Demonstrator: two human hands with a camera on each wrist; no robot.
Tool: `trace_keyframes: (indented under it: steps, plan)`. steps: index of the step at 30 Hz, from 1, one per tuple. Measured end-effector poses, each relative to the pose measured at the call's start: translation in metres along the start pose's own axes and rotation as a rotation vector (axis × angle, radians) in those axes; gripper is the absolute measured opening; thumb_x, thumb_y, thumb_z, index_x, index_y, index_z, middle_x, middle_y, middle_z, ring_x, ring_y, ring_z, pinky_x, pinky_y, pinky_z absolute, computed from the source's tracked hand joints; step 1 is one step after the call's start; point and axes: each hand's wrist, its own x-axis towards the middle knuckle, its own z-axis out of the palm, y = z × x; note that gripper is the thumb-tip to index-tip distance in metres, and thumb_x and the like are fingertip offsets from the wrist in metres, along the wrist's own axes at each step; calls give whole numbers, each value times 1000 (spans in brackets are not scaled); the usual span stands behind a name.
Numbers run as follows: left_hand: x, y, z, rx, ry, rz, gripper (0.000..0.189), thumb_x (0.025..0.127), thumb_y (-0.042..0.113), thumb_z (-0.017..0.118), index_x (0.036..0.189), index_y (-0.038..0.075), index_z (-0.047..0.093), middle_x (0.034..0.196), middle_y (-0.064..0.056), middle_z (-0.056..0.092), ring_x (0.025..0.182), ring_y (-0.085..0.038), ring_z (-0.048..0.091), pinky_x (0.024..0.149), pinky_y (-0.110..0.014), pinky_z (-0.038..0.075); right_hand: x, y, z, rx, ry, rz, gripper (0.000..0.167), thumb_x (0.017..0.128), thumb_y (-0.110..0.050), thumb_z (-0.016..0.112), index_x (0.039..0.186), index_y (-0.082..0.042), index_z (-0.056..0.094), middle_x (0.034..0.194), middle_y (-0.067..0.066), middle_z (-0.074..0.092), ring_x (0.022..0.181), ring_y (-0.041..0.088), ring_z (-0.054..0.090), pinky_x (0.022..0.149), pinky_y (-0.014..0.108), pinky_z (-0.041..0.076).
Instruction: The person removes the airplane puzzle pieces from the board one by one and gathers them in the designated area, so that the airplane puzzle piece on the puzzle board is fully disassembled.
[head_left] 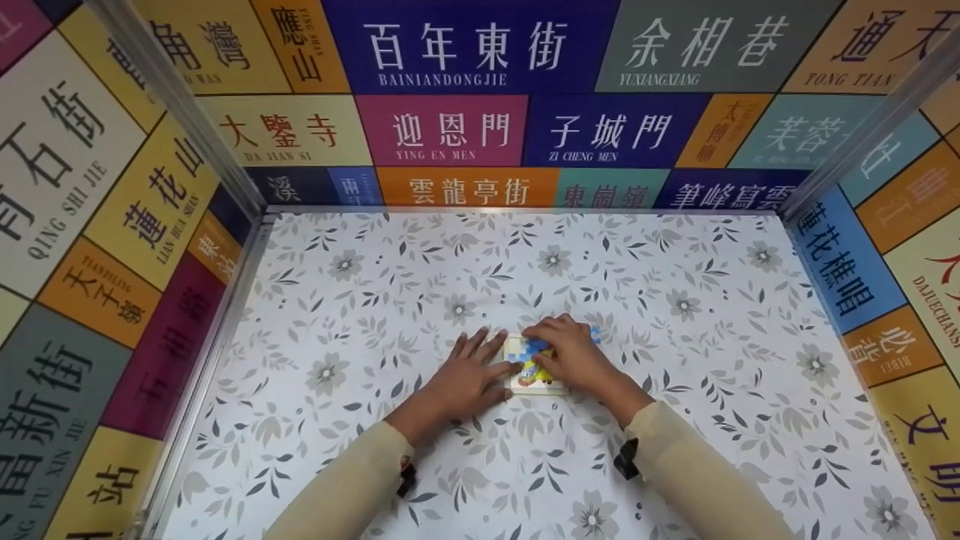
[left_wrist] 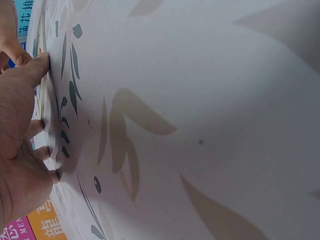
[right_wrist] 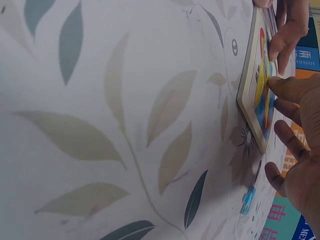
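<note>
A small jigsaw puzzle (head_left: 546, 388) with a pale frame and a blue and yellow picture lies flat on the table. My left hand (head_left: 466, 379) rests at its left edge with the fingers spread, one fingertip touching the picture. From the right, my right hand (head_left: 574, 360) lies over the puzzle's upper part and hides much of it. In the right wrist view, the right thumb (right_wrist: 287, 89) presses on the picture while the other fingers are loosely bent. A loose blue puzzle piece (right_wrist: 247, 200) lies on the table just beyond the frame, near the right hand.
The table (head_left: 405, 262) has a white cover printed with grey flowers and leaves. Upright panels with coloured signs (head_left: 480, 56) stand along its back, left and right sides. Clear edging (head_left: 525, 211) runs along the foot of the back panel.
</note>
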Motion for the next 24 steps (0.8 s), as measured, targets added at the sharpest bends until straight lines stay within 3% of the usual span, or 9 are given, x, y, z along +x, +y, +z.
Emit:
trace_keyframes:
  steps: [15,24]
  plan:
    - [1,0,2,26,2,-2,50,115,50,54,161,31,58,185,-16,24,171,-48,18,134,-72,22,3,-8,1,-62,20,18,39,97,-8,84,135,-9,77,124,11,77,115,36,63,99,66,46]
    - [0,-1,1,9,18,10,50,114,50,54,160,30,60,184,-18,26,170,-50,19,133,-74,23,6,-8,2,-19,-32,13,32,100,2,75,131,-6,76,125,12,69,105,34,71,97,54,61]
